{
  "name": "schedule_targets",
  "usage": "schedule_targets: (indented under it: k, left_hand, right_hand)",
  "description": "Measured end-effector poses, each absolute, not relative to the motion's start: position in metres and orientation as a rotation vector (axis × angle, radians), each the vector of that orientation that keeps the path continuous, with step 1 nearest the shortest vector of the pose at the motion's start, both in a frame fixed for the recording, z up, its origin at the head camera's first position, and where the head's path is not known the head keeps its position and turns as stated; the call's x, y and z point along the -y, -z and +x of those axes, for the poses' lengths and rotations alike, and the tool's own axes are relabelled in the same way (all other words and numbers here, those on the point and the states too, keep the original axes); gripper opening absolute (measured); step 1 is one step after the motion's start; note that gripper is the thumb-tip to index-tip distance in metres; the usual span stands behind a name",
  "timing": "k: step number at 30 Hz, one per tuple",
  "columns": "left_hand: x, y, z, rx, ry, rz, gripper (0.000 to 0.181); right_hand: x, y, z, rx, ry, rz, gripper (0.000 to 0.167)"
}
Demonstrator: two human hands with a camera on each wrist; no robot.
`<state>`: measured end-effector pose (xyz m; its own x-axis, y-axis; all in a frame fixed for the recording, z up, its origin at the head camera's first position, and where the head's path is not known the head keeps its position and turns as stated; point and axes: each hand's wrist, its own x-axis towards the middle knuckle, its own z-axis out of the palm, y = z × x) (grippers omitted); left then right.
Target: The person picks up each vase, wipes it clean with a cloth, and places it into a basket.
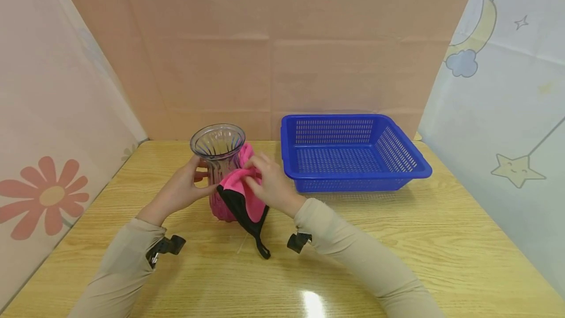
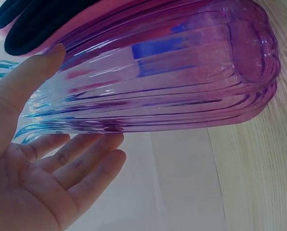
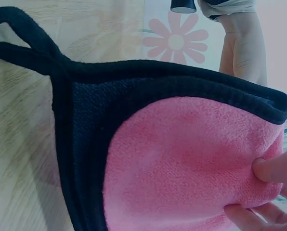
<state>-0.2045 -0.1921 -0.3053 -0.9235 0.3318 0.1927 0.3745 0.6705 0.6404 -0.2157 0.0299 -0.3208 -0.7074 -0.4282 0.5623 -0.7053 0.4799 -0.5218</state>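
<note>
A ribbed glass vase (image 1: 218, 142) stands upright on the table, clear to bluish at its flared rim and pink-purple lower down. My left hand (image 1: 183, 185) holds it below the rim from the left, with the thumb in front and the other fingers behind it. Between thumb and fingers, my right hand (image 1: 272, 184) pinches a pink cloth (image 3: 182, 154) with black edging. The cloth lies against the vase's right side, and its black hanging loop (image 1: 263, 251) dangles toward the table front. In the left wrist view, part of the cloth shows behind the vase body (image 2: 182, 72).
A blue plastic basket (image 1: 357, 175) with slotted walls sits at the back right of the wooden table (image 1: 229, 283). Behind the table is a peach backdrop (image 1: 212, 53), with printed sheets on either side. Dark straps (image 1: 166, 246) are around both wrists.
</note>
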Motion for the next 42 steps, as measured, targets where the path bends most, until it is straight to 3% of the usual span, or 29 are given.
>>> schedule_targets:
  k: [25, 42]
  left_hand:
    - [0.191, 0.305, -0.203, 2.853, 1.112, -0.548, 0.085]
    - [0.191, 0.306, -0.204, 2.835, 1.081, -0.577, 0.078]
  right_hand:
    - [-0.034, 0.335, -0.216, 2.474, -0.911, 1.015, 0.013]
    - [-0.032, 0.330, -0.218, 2.361, -0.933, 0.996, 0.013]
